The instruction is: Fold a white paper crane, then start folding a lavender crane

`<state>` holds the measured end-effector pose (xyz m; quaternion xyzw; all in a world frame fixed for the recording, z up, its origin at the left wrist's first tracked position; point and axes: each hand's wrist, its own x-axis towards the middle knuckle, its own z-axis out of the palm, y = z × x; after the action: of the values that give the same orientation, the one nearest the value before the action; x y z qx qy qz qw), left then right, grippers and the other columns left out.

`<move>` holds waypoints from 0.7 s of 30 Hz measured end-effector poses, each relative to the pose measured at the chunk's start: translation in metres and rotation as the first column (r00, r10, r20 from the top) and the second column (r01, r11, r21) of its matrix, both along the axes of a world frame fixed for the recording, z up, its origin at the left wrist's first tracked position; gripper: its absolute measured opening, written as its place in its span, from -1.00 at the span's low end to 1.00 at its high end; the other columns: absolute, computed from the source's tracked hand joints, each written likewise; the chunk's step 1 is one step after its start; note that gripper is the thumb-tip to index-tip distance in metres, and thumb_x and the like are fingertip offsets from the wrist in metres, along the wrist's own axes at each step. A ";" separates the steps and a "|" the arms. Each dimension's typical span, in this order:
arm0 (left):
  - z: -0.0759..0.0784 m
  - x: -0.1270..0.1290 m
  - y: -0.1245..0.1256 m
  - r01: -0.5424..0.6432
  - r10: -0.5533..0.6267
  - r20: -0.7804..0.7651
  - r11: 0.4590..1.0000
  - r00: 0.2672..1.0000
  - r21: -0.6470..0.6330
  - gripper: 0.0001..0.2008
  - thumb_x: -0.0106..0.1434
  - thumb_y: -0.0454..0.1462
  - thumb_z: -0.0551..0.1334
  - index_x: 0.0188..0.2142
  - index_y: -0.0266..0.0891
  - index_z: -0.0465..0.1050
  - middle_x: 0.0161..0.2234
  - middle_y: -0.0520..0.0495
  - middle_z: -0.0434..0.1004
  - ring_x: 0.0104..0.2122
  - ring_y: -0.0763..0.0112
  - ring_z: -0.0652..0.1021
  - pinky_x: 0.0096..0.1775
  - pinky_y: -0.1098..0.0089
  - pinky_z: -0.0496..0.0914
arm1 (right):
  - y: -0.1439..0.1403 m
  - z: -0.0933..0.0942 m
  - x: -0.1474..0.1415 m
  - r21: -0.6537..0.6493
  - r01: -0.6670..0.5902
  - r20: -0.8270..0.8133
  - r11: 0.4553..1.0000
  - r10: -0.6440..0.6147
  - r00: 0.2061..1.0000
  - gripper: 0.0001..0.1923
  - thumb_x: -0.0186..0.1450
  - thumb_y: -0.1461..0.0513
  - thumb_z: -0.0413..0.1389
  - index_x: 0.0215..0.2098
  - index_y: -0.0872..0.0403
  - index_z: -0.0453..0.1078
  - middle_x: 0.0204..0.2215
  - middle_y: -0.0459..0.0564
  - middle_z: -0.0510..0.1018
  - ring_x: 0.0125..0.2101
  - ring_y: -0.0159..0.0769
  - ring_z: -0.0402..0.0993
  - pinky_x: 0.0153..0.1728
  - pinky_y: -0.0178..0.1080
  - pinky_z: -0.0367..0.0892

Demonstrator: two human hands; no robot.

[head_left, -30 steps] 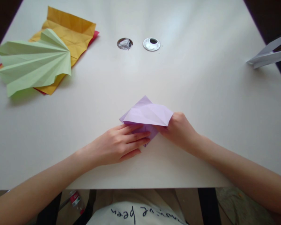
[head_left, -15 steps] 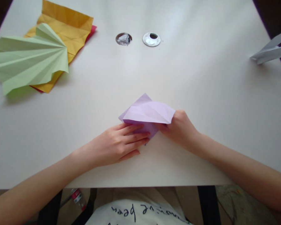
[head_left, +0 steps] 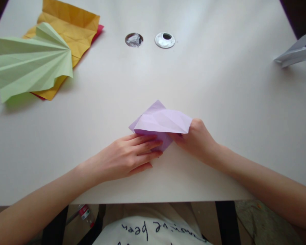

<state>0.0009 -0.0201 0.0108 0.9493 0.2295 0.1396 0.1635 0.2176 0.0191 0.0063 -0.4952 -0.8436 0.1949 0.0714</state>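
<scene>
Head view showed the purple paper (head_left: 163, 122) lying near the front edge of the white surface (head_left: 219, 102), between the two hands. The left hand (head_left: 129, 158) lay flat with its fingers stretched out, pressing the lower layer of the paper down; its grip was open, holding nothing. The right hand (head_left: 196, 139), at about 3 o'clock from the paper, pinched the corner of the raised upper flap, so its grip was closed on the paper.

What could go wrong, as I judged it: if the right hand pulled the flap too hard or at an angle, the thin sheet could tear at the old creases, or the fold could land off its line. If the left fingers slipped, the whole paper could slide across the smooth surface and the layers would no longer match.

At 10 o'clock, well apart, lay a green pleated fan (head_left: 33, 61) on top of yellow paper (head_left: 73, 30). At 12 o'clock were two round holes (head_left: 164, 39).
</scene>
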 end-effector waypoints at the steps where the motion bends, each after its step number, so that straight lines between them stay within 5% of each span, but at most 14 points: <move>1: 0.000 0.000 0.000 -0.003 0.003 0.004 1.000 1.000 0.003 -0.68 0.29 -0.27 0.09 0.02 -0.29 0.33 0.05 -0.10 0.40 0.07 0.25 0.38 0.09 0.22 0.31 | 0.000 -0.001 0.000 0.019 0.000 -0.013 1.000 0.000 1.000 -0.71 0.20 0.30 -0.11 -0.35 0.07 0.46 -0.48 0.04 0.56 -0.46 -0.19 0.47 -0.51 -0.27 0.20; 21: 0.004 -0.003 0.004 0.044 -0.043 0.012 0.998 0.999 -0.055 -0.75 0.28 -0.29 0.10 -0.09 -0.21 0.45 0.03 -0.11 0.41 0.06 0.21 0.39 0.06 0.20 0.34 | -0.001 -0.004 0.001 0.068 -0.007 -0.013 0.998 0.008 1.000 -0.70 0.21 0.28 -0.13 -0.38 0.09 0.46 -0.45 0.06 0.58 -0.47 -0.19 0.48 -0.52 -0.26 0.21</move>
<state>-0.0024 -0.0165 0.0148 0.9484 0.2116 0.1348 0.1938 0.2182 0.0180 0.0025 -0.4881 -0.8511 0.1695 0.0930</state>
